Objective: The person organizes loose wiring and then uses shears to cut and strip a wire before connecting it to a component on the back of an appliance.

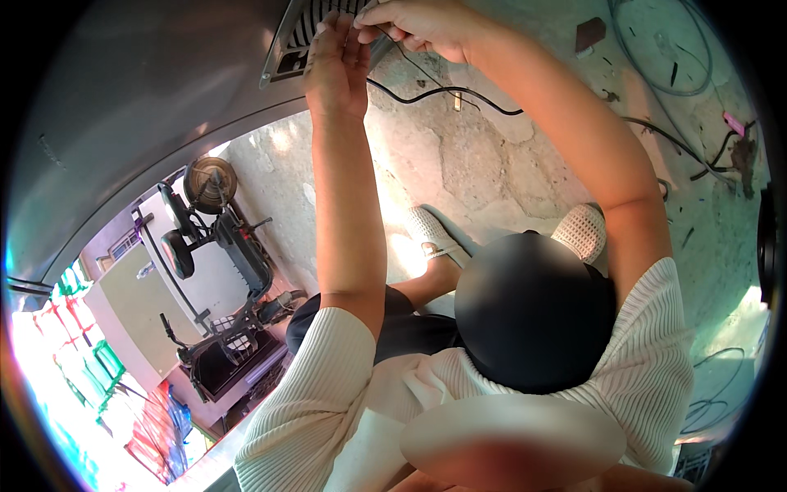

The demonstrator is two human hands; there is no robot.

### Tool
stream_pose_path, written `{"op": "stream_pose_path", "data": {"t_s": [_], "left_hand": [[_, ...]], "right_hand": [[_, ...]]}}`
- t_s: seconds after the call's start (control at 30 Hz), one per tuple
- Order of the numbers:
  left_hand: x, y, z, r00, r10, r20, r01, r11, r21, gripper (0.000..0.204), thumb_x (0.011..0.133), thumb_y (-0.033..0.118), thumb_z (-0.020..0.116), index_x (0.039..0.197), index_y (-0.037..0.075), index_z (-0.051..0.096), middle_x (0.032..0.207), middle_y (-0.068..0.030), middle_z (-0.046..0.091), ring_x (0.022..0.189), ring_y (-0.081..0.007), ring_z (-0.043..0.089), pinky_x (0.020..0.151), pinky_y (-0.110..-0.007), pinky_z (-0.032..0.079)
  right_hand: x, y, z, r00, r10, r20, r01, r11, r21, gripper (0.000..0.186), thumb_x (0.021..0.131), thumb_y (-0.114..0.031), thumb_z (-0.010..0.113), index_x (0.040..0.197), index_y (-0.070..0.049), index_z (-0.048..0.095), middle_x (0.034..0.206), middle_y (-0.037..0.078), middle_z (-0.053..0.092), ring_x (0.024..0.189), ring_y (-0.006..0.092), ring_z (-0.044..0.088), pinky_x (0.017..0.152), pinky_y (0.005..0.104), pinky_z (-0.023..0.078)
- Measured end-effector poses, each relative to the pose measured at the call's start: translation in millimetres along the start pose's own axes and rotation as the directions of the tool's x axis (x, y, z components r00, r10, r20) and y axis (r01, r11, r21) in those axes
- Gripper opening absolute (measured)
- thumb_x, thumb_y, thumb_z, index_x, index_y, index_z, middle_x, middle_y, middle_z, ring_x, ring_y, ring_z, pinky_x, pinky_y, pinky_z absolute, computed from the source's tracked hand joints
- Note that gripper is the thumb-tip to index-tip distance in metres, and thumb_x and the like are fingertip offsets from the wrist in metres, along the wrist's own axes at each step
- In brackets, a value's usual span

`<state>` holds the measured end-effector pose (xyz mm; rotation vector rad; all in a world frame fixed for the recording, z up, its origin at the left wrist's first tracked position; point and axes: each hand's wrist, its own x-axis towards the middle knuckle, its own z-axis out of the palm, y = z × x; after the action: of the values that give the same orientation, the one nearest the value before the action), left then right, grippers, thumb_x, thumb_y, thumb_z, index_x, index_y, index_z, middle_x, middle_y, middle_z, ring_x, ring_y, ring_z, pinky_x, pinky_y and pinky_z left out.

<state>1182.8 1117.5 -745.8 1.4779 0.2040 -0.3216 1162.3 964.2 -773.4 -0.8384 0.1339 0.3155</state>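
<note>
At the top of the head view, both hands are raised together beside a slotted vent panel (297, 39) set in a large dark grey metal body (164, 74). My left hand (338, 70) is in front of the slots with its fingers closed together; what lies between them is too small to make out. Just to its right, my right hand (422, 29) pinches a thin dark wire (402, 53), which trails down toward the floor. A thicker black cable (410, 100) runs below the hands, from the metal body to behind my right forearm.
Cracked concrete floor (492, 164) lies beneath. A grey hose (656, 86) coils at the right, near a pink object (734, 124) and dark debris. At the left are a black electric scooter (246, 246) and pale panels (139, 303). A black rounded object (533, 312) blocks part of the view.
</note>
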Motion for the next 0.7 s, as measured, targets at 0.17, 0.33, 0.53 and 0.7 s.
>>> {"op": "stream_pose_path", "data": {"t_s": [0.17, 0.33, 0.53, 0.7], "left_hand": [[11.0, 2.2, -0.5, 0.999, -0.021, 0.050, 0.018, 0.999, 0.051, 0.022, 0.092, 0.027, 0.058, 0.109, 0.015, 0.060, 0.098, 0.0058, 0.061, 0.091, -0.0092, 0.053, 0.089, -0.032, 0.037], [14.2, 1.3, 1.7, 0.996, -0.045, -0.082, 0.050, 0.997, 0.055, 0.018, 0.088, 0.028, 0.063, 0.102, 0.016, 0.064, 0.089, 0.0080, 0.061, 0.087, -0.0074, 0.054, 0.089, -0.031, 0.035], [22.1, 3.2, 2.0, 0.992, -0.064, -0.111, 0.072, 0.995, 0.073, 0.019, 0.087, 0.029, 0.064, 0.103, 0.018, 0.064, 0.088, 0.0092, 0.061, 0.089, -0.0066, 0.053, 0.089, -0.032, 0.033], [17.8, 2.3, 1.3, 0.988, -0.052, -0.142, 0.064, 0.995, 0.076, 0.022, 0.088, 0.028, 0.063, 0.107, 0.018, 0.062, 0.095, 0.0084, 0.060, 0.092, -0.0063, 0.052, 0.088, -0.032, 0.033]], "right_hand": [[-6.4, 0.2, 6.5, 0.986, -0.143, -0.079, 0.110, 0.939, -0.326, 0.015, 0.083, -0.015, 0.059, 0.081, -0.002, 0.064, 0.074, 0.009, 0.064, 0.067, 0.0181, 0.058, 0.061, 0.0320, 0.046], [-18.5, -4.1, 7.4, 0.837, -0.547, -0.026, 0.360, 0.586, -0.726, 0.019, 0.081, -0.016, 0.061, 0.086, 0.002, 0.064, 0.079, 0.018, 0.066, 0.075, 0.0295, 0.065, 0.069, 0.0383, 0.050], [-11.9, -9.7, 11.8, 0.807, -0.588, -0.054, 0.335, 0.532, -0.778, 0.018, 0.076, -0.016, 0.062, 0.080, 0.001, 0.067, 0.078, 0.019, 0.066, 0.074, 0.0340, 0.065, 0.070, 0.0413, 0.051], [-4.3, -8.8, 12.5, 0.750, -0.661, -0.026, 0.399, 0.483, -0.780, 0.018, 0.075, -0.015, 0.062, 0.076, 0.001, 0.068, 0.076, 0.019, 0.065, 0.073, 0.0345, 0.065, 0.070, 0.0423, 0.051]]}}
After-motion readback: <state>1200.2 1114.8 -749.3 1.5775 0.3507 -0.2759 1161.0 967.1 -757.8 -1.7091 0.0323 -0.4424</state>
